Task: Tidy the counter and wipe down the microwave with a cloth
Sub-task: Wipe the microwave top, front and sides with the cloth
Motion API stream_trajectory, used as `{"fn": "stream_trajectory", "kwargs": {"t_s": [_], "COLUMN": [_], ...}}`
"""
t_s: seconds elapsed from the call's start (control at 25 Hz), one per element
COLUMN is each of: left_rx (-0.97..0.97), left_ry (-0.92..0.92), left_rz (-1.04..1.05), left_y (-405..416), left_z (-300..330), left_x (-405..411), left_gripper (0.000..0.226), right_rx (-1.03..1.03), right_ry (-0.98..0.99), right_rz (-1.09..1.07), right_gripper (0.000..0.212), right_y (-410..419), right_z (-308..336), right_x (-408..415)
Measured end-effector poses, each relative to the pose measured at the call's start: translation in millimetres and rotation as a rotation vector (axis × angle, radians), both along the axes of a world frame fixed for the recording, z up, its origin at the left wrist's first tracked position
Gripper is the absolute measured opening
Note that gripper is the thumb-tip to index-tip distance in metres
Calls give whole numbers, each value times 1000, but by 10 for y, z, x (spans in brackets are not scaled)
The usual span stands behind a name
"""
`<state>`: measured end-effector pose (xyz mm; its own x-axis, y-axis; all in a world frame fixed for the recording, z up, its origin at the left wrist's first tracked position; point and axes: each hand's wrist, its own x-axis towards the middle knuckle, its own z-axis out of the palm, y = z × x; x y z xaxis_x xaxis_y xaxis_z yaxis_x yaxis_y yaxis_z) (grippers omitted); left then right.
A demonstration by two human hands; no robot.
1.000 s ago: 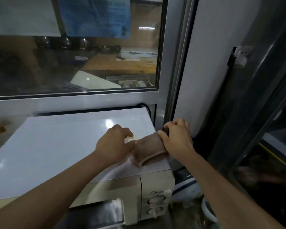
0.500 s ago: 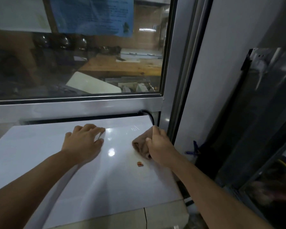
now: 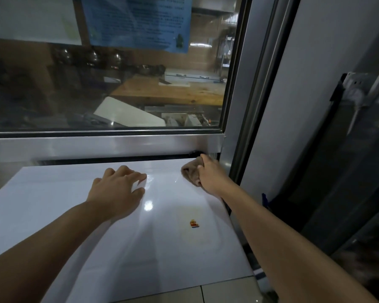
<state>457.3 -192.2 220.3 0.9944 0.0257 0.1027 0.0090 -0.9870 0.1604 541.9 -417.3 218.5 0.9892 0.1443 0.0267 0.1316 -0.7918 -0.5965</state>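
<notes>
Glass window (image 3: 118,88) standing beyond grip, steel frame (image 3: 105,145) running just behind it. Blue notice (image 3: 138,20) and white sheet (image 3: 31,18) hanging on glass above. Small orange sticker (image 3: 194,223) lying nearer than grip. Dark panel (image 3: 341,171), possibly cabinet door, standing beside grip.

The scene is dim indoors, lit from overhead. Bright glare spots sit on the glossy white microwave top (image 3: 53,204), the strongest near its middle, with a softer sheen toward its far edge. The window glass (image 3: 118,84) carries hazy reflections of ceiling lights. The right side falls into deep shadow. Wide-angle distortion bends the window frame (image 3: 239,84) and stretches the forearms near the bottom corners. Detail is soft and slightly smeared throughout.
</notes>
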Motion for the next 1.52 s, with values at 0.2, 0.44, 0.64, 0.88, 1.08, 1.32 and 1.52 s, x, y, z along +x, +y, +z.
{"fn": "stream_trajectory", "kwargs": {"t_s": [0.2,0.44,0.64,0.88,1.08,1.32,1.52], "left_rx": [11,-25,8,-56,9,-50,-58], "left_ry": [-28,-34,-40,-59,-60,-15,-24], "left_rz": [-30,-43,-68,-56,57,109,119], "left_y": [9,52,47,463,898,966,938], "left_z": [-17,-18,4,40,-14,-36,-57], "left_x": [-31,6,-11,-161,-350,-270,-307], "left_gripper": [45,44,43,43,43,43,42], "right_rx": [-25,-63,-144,-287,-408,-266,-283], "right_ry": [-80,-69,-153,-206,-183,-160,-172], "right_rz": [159,176,265,422,435,610,626], "right_gripper": [43,45,37,37,24,31,44], "right_y": [-311,-140,-134,-51,357,1203,754], "right_z": [-136,-32,-34,84,133,166,179], "right_x": [-710,-101,125,97,132,-22,4]}}
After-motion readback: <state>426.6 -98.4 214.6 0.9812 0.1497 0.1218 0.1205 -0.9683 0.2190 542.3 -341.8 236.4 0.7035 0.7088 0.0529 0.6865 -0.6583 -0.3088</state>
